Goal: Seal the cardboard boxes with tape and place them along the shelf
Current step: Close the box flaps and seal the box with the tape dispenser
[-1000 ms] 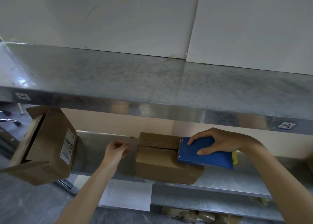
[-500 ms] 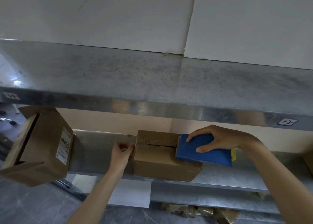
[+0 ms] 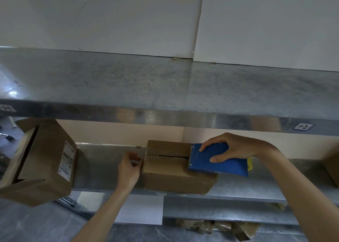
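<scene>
Shelf (image 3: 247,187) unchanged; left hand (image 3: 129,170), perhaps pinching, reached box (image 3: 170,175); right hand (image 3: 236,148) grips dispenser (image 3: 226,164).

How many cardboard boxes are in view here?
3: labelled box at left; middle box on the shelf, under the dispenser; a partial box at the right edge. Cardboard below may hide more.

White sheet (image 3: 139,209) and crumpled brown scraps (image 3: 211,227) lie below.
</scene>
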Demonstrator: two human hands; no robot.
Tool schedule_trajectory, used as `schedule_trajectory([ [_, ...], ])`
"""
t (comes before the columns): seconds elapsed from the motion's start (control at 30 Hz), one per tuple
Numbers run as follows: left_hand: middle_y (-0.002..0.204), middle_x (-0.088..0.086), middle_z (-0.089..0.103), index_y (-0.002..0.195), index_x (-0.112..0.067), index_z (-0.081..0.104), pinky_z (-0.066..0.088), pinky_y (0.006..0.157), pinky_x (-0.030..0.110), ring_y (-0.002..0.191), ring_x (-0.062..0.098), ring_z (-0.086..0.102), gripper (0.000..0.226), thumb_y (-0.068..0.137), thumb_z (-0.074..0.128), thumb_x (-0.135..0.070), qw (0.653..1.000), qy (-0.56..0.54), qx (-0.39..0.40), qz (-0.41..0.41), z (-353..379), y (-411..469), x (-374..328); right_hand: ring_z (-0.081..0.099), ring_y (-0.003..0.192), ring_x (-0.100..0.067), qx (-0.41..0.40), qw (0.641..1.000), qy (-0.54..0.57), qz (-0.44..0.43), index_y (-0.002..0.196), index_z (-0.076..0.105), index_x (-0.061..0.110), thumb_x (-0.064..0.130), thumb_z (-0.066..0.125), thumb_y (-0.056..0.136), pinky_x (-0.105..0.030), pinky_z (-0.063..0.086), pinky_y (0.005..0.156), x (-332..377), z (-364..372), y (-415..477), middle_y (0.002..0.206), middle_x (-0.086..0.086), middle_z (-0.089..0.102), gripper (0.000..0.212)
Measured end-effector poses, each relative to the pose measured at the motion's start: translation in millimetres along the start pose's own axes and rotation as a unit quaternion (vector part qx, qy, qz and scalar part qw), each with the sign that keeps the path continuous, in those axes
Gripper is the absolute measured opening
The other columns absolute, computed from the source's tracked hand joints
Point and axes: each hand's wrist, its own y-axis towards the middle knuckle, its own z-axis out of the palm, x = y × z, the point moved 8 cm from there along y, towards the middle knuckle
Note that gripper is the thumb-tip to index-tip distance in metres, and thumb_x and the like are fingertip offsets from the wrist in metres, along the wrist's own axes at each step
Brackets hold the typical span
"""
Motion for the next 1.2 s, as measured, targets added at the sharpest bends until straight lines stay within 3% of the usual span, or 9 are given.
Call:
schedule_trajectory([
  [0.17,0.084,-0.002,0.065,0.094,-0.012,0.059,0.041,0.064,0.015,0.080,0.008,0.062,0.015,0.087,0.071,-0.012,0.999,-0.010,-0.036,0.009,-3,9,-14,0.057,0.107,0.006,-0.005,1.000,0.000,0.003,0.112,0.063,0.055,0.048,0.073,0.082,-0.024,0.051,0.093,-1,0,-2,0.118,0.034,0.057,0.032],
  [0.37,0.090,0.007,0.066,0.097,-0.006,0.062,0.049,0.079,0.034,0.090,0.026,0.064,0.014,0.086,0.071,-0.004,0.998,0.013,0.019,-0.054,7,8,16,0.057,0.108,0.004,-0.004,1.000,-0.005,0.004,0.112,0.063,0.055,0.048,0.073,0.082,-0.028,0.051,0.096,0,-1,-1,0.119,0.034,0.057,0.032],
  [0.47,0.086,0.003,0.068,0.094,-0.009,0.065,0.045,0.068,0.024,0.086,0.021,0.066,0.014,0.083,0.074,-0.008,0.999,-0.007,-0.014,-0.050,0,11,5,0.056,0.108,0.005,-0.003,1.000,-0.008,0.006,0.112,0.063,0.055,0.047,0.073,0.083,-0.028,0.051,0.096,0,-2,-1,0.119,0.035,0.057,0.031],
  [0.63,0.082,-0.006,0.069,0.088,-0.020,0.061,0.043,0.063,0.010,0.077,-0.002,0.064,0.019,0.082,0.078,-0.021,0.996,-0.034,-0.075,0.041,-17,4,-39,0.056,0.105,0.008,-0.003,1.000,-0.015,0.008,0.112,0.062,0.056,0.049,0.072,0.083,-0.025,0.051,0.094,0,0,-1,0.117,0.038,0.056,0.032],
  [0.73,0.097,-0.012,0.065,0.097,-0.023,0.060,0.046,0.076,0.016,0.092,-0.001,0.061,0.019,0.085,0.076,-0.023,0.989,-0.021,-0.034,0.141,-3,-8,-70,0.056,0.107,0.006,-0.006,1.000,-0.017,0.008,0.112,0.062,0.057,0.052,0.072,0.082,-0.027,0.051,0.096,1,0,-2,0.119,0.036,0.056,0.032],
  [0.83,0.120,-0.012,0.059,0.115,-0.026,0.059,0.040,0.096,0.022,0.115,0.004,0.051,0.028,0.090,0.070,-0.030,0.966,0.073,0.023,0.246,24,-22,-94,0.056,0.109,0.003,-0.010,1.000,-0.015,0.006,0.113,0.062,0.057,0.055,0.071,0.079,-0.030,0.051,0.097,3,0,-3,0.122,0.032,0.057,0.035],
  [0.93,0.144,-0.006,0.050,0.133,-0.021,0.056,0.030,0.115,0.034,0.140,0.012,0.037,0.045,0.093,0.064,-0.039,0.939,0.169,0.048,0.295,46,-27,-101,0.058,0.107,0.003,-0.012,1.000,-0.013,0.004,0.113,0.062,0.056,0.051,0.072,0.082,-0.030,0.052,0.095,3,2,-6,0.119,0.033,0.057,0.034],
  [1.07,0.149,-0.003,0.048,0.141,-0.020,0.050,0.018,0.122,0.037,0.144,0.015,0.035,0.056,0.097,0.048,-0.053,0.898,0.283,0.057,0.331,61,-30,-96,0.058,0.103,0.005,-0.020,1.000,-0.009,0.001,0.113,0.062,0.056,0.049,0.073,0.083,-0.027,0.054,0.091,4,4,-8,0.116,0.036,0.057,0.033],
  [1.2,0.151,-0.004,0.043,0.146,-0.024,0.042,0.014,0.123,0.041,0.145,0.016,0.031,0.083,0.086,0.027,-0.079,0.885,0.316,0.089,0.329,64,-28,-91,0.057,0.104,0.007,-0.027,1.000,-0.006,-0.006,0.112,0.062,0.056,0.048,0.073,0.083,-0.020,0.053,0.088,5,6,-11,0.116,0.037,0.056,0.032],
])
